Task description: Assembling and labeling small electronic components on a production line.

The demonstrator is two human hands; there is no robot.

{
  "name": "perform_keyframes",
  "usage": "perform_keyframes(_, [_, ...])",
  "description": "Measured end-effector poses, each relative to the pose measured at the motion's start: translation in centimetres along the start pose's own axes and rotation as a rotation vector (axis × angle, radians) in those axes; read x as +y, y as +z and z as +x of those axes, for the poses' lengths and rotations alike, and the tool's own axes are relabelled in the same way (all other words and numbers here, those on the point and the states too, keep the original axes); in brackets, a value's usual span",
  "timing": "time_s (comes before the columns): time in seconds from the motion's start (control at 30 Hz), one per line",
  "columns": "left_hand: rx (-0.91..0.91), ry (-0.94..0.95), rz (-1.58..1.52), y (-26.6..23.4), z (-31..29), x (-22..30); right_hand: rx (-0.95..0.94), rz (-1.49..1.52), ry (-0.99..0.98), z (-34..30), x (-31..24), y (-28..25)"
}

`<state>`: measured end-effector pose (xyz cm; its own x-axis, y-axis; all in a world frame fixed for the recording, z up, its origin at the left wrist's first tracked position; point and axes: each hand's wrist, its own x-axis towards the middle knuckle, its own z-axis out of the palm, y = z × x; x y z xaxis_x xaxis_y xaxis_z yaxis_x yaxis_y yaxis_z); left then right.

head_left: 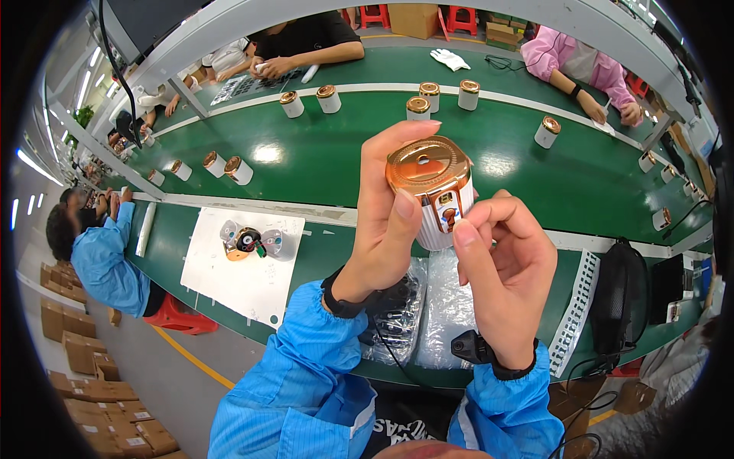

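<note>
Watching remotely, I see my left hand [376, 241] wrapped round the copper-topped white device [430, 170] above the bench [323, 258], casing seemingly assembled, while my right hand [511, 269], fingertips nearly together, works its front panel [439, 214], apparently unfinished, gripping what, if anything, I cannot tell.

The one camera sits on the person's head and looks downward and forward across the green table [325, 256]; it is near to the left hand [378, 237] and the right hand [512, 268], which stand close to the middle; the blue sleeves [306, 367] enter from below; the wide round lens bends the grey bar [183, 50] at the top, and the corners are black.
</note>
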<state>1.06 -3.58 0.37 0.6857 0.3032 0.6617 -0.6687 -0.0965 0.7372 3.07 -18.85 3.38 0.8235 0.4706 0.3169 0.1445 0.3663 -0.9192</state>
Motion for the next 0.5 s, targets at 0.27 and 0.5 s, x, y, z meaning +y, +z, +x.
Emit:
perform_keyframes(0.27, [0.007,-0.006,-0.016,0.33,-0.07,0.13,0.014,-0.014,-0.009,-0.13,0.04,0.05])
perform_keyframes(0.5, [0.005,0.006,-0.007,0.40,-0.06,0.31,0.049,-0.058,-0.057,-0.14,0.03,0.31])
